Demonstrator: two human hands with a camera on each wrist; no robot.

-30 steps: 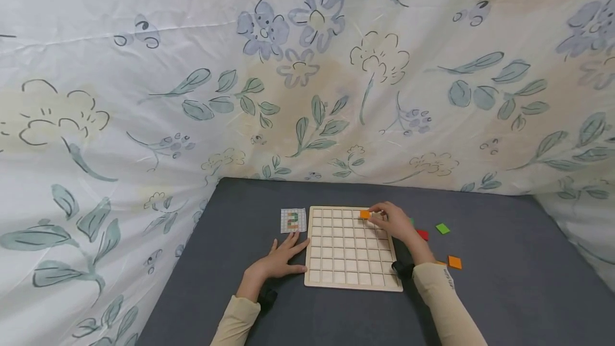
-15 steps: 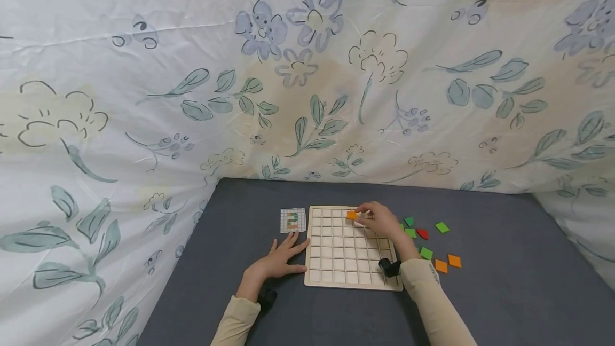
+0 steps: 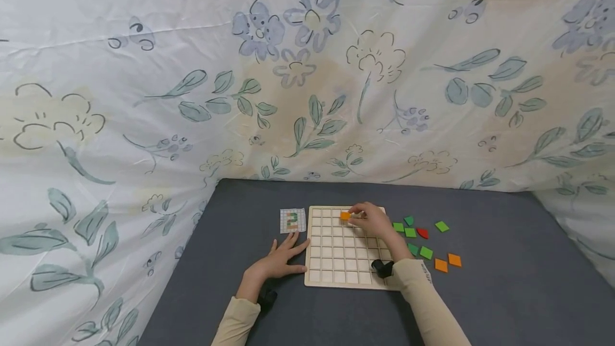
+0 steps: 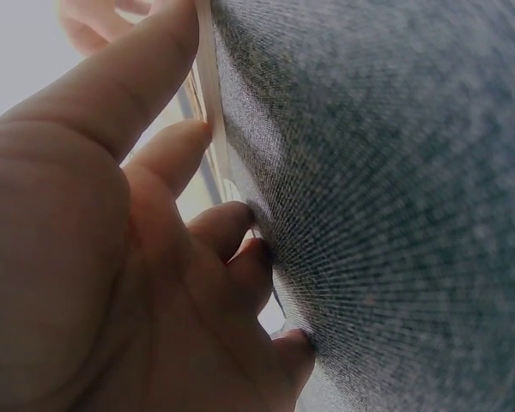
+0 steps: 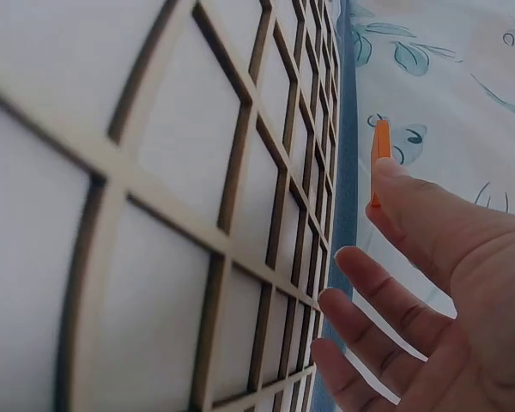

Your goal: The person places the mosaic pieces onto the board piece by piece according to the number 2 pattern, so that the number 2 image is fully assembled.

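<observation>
My right hand (image 3: pixel 372 221) pinches an orange square tile (image 3: pixel 345 216) between thumb and finger, over the upper rows of a pale wooden grid board (image 3: pixel 332 247). In the right wrist view the orange tile (image 5: pixel 380 161) stands on edge in the pinch, apart from the board, and the other fingers are spread. My left hand (image 3: pixel 278 261) lies with fingers spread on the dark cloth, its thumb and index tip at the board's left edge. In the left wrist view the fingertips (image 4: pixel 202 133) meet the board's side and the cloth.
Left of the board's top lies a small gridded pattern card (image 3: pixel 292 220) near my left fingertips. To its right, light green tiles (image 3: pixel 426 252), darker green pieces (image 3: pixel 409 221), a red piece (image 3: pixel 422 234) and orange tiles (image 3: pixel 454 260) lie scattered. A flowered curtain (image 3: pixel 307 95) hangs behind the table.
My right hand has moved left across the board's top with the orange tile, baring more of the tiles on the right. The left hand has stayed in place.
</observation>
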